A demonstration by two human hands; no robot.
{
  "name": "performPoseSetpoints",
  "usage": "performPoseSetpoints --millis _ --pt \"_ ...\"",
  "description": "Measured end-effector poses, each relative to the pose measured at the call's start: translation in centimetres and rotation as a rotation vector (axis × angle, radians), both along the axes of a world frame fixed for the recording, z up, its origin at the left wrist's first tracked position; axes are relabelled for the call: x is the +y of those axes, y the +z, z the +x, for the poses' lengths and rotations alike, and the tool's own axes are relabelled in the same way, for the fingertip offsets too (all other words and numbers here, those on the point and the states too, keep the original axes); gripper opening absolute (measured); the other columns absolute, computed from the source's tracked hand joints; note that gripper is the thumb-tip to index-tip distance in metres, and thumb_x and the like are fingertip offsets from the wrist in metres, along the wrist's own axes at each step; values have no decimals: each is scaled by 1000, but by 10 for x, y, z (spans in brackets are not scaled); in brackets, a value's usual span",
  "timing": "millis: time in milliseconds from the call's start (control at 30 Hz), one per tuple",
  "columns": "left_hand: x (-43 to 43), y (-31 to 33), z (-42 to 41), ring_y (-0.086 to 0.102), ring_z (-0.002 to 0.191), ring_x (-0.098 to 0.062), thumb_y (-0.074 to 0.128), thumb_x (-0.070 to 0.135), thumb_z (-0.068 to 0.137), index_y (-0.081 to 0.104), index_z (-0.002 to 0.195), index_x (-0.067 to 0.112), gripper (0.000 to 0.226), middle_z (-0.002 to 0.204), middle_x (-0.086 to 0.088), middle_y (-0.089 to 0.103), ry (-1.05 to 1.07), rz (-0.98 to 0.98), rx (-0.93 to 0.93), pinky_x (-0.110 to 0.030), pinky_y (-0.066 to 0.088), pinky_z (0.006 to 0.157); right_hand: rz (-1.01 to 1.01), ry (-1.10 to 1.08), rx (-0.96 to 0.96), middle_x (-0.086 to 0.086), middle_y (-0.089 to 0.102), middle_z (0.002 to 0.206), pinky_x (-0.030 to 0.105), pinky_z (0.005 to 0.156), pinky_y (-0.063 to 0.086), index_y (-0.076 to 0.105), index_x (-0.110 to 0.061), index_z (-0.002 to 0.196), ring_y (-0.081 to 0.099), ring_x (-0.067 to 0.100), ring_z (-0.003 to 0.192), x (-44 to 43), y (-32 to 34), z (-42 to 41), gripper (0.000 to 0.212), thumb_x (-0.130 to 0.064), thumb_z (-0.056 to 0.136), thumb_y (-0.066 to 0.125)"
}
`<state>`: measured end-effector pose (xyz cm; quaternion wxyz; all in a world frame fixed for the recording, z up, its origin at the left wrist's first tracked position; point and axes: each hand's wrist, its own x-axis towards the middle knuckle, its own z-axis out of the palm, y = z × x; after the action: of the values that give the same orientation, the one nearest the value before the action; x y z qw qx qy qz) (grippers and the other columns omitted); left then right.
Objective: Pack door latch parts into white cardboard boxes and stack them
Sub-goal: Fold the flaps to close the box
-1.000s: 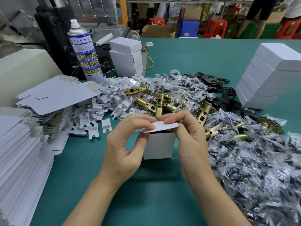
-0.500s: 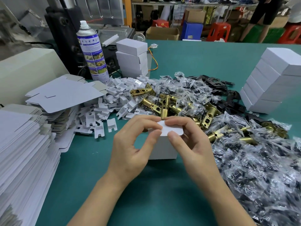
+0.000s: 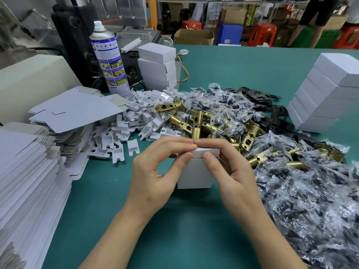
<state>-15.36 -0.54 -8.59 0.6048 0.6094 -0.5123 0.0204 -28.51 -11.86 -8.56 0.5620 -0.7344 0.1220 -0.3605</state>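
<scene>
A small white cardboard box (image 3: 194,175) stands upright on the green table (image 3: 174,230) in front of me. My left hand (image 3: 155,171) and my right hand (image 3: 231,171) both pinch its top flap, which lies nearly flat over the opening. Brass door latches (image 3: 196,123) lie in a heap just behind the box. Clear plastic bags of parts (image 3: 310,200) cover the table at the right. A stack of closed white boxes (image 3: 326,94) stands at the far right, and a smaller stack of boxes (image 3: 157,68) stands at the back.
Flat unfolded box blanks (image 3: 29,181) pile up at the left, with white card inserts (image 3: 126,129) scattered beside them. A spray can (image 3: 109,59) and a black machine (image 3: 77,35) stand behind. Black metal plates (image 3: 272,113) lie at the back right. A person stands in the far background.
The top flap has come down from raised to nearly flat on the box, both hands pressing it. The view has shifted slightly lower and closer.
</scene>
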Motion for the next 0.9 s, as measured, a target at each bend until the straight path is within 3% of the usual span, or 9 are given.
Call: performPoseSetpoints --millis 300,400,567,700,900 --pt "3 -3 5 70 114 -17 68 18 98 76 108 17 13 116 3 74 -28 7 -7 -24 54 91 -183 -95 3 -10 71 128 34 109 48 73 -21 124 62 17 129 -6 -8 -1 26 -22 106 55" --pt "3 -4 7 71 115 -16 69 20 98 77 110 19 14 120 4 74 -42 8 9 -24 55 92 -223 -147 20 -9 69 130 37 109 49 74 -23 124 61 14 129 -7 -11 -2 26 -23 104 57" --pt "6 -6 9 70 122 -13 73 23 94 79 111 20 18 128 4 74 -49 13 34 -27 53 104 -224 -166 2 -10 68 130 28 106 49 76 -25 121 61 12 130 -6 -13 -2 24 -22 103 61" --pt "8 -6 11 70 122 -14 75 24 92 79 110 20 18 130 1 74 -64 29 28 -29 54 104 -231 -144 -3 -7 69 130 25 100 51 77 -24 119 62 13 128 -8 -12 -3 22 -24 100 65" --pt "5 -9 11 71 120 -14 80 18 90 81 107 17 17 129 1 74 -56 39 14 -29 55 102 -262 -174 -4 -6 71 126 42 99 56 78 -20 115 63 14 127 -9 -17 -2 19 -21 99 68"
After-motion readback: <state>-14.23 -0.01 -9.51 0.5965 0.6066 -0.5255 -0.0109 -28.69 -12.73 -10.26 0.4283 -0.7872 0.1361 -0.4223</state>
